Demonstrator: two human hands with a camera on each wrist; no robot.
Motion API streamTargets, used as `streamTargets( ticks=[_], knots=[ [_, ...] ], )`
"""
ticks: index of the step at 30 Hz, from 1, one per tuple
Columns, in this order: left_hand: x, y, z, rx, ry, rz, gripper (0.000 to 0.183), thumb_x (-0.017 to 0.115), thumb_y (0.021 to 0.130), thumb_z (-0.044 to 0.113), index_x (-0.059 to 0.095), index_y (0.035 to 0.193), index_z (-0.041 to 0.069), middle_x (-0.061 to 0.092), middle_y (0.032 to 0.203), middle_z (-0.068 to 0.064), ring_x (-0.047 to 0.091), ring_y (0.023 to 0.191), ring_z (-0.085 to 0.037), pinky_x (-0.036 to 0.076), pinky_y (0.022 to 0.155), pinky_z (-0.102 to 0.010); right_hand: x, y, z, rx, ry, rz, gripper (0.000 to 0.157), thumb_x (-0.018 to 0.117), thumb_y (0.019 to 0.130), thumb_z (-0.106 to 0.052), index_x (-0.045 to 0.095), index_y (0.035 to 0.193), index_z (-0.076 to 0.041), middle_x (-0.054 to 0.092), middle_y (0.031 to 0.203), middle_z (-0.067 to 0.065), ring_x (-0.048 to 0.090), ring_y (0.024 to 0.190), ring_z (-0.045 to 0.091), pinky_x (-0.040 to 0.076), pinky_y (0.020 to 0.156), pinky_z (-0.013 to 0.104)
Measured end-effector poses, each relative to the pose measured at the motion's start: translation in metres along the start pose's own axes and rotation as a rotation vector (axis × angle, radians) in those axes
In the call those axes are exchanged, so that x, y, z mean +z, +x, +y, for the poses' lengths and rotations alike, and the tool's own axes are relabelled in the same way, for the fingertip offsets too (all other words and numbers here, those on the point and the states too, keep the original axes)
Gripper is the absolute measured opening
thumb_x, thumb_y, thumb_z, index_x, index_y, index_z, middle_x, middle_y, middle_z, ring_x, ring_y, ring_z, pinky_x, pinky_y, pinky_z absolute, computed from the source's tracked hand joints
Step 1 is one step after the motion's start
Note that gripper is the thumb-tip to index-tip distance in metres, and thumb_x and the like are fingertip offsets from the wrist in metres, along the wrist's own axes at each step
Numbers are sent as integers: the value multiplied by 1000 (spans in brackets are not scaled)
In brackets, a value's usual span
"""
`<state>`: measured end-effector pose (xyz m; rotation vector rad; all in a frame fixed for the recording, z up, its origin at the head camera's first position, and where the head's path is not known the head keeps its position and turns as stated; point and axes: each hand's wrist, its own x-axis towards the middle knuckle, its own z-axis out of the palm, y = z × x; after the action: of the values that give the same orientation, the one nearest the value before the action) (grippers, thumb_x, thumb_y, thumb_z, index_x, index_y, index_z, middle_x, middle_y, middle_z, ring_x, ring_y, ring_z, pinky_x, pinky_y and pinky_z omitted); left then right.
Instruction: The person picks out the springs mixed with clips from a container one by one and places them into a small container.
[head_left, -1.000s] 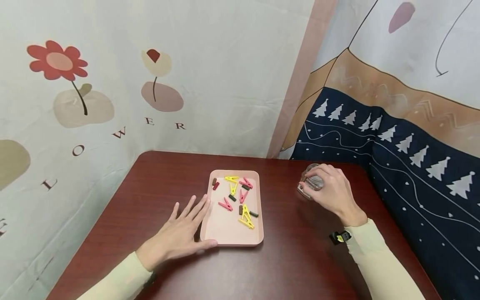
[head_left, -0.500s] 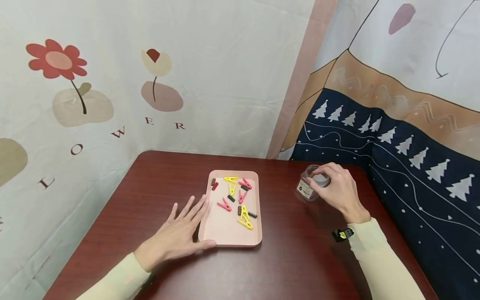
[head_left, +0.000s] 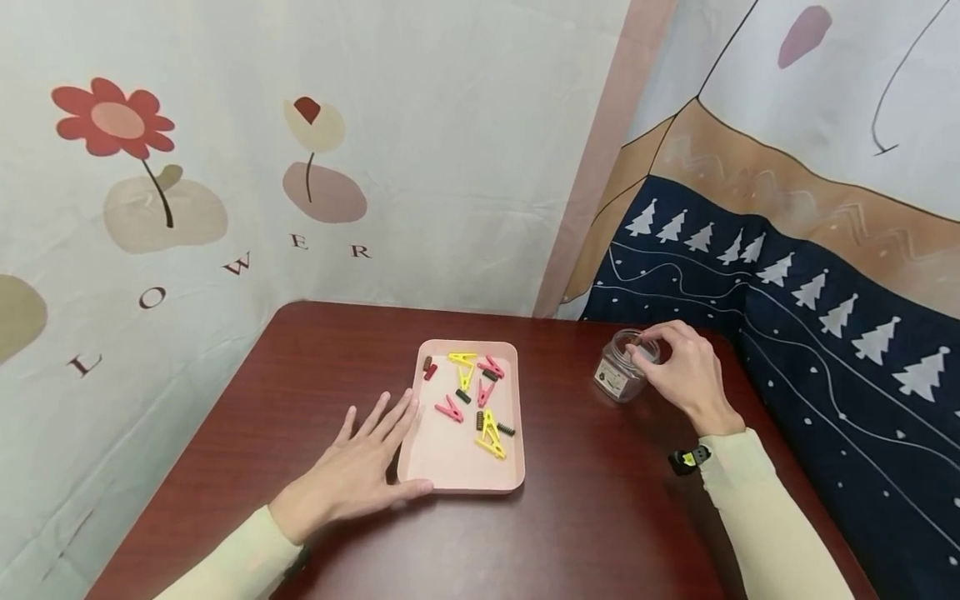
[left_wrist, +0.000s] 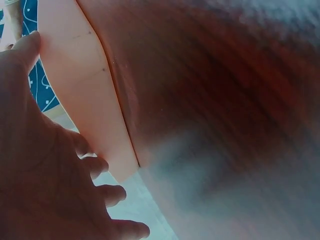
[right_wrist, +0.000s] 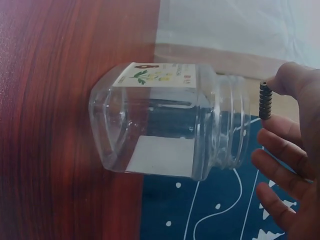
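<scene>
My right hand point(head_left: 688, 371) pinches a small dark coil spring point(right_wrist: 265, 101) between thumb and forefinger. In the right wrist view the spring is just outside the mouth of a clear jar point(right_wrist: 207, 130), and the jar looks free of contents. The jar point(head_left: 613, 379), labelled and lidless, stands upright at the table's back right. My left hand point(head_left: 352, 475) lies with fingers spread along the left edge of a pink tray point(head_left: 442, 468), its fingertips and thumb touching the rim. In the tray lie several yellow clips point(head_left: 489, 431), pink clips point(head_left: 450, 409) and small coil springs point(head_left: 463, 397).
All of this is on a dark red-brown table point(head_left: 577, 533). A pale curtain point(head_left: 450, 167) printed with flowers hangs behind it. Along the right side hangs a navy cloth point(head_left: 825, 350) with white trees, close to the jar.
My right hand has shifted a little to the right over the jar mouth, uncovering more of the jar and its label. The left hand stays at the tray's edge.
</scene>
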<state>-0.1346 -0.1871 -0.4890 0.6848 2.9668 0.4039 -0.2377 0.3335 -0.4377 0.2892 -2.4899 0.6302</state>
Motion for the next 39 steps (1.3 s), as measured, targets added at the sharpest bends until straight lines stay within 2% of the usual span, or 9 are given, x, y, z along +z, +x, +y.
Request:
streamTargets(
  ticks=[9,16,30,39],
  knots=[
    [0,5,-3,15,4,6,120,65,100,89,28,187,15,19,198,-5,24,182,-47,22,138,-86,0,6,4,70,-21,-36,32,87,103,-27,84,122,-1,79,134,23,75,119,47,66,101,70],
    [2,2,-1,22,-7,11,121,66,100,89,26,187,15,19,198,-5,24,182,-47,22,138,-86,0,3,7,110,-52,-76,35,84,105,-32,85,122,-2,79,136,24,73,124,48,63,103,72],
    [1,1,-1,16,-16,5,120,65,101,88,25,188,15,17,199,-4,24,182,-46,21,139,-85,0,1,7,143,-43,-106,36,83,105,-34,85,124,-4,77,140,26,68,129,48,60,109,74],
    [1,0,-2,13,-18,1,121,65,100,89,26,187,14,19,198,-6,24,182,-47,21,139,-85,2,0,7,132,-61,-107,41,83,105,-35,83,131,-3,76,141,29,66,129,52,57,111,76]
  ],
)
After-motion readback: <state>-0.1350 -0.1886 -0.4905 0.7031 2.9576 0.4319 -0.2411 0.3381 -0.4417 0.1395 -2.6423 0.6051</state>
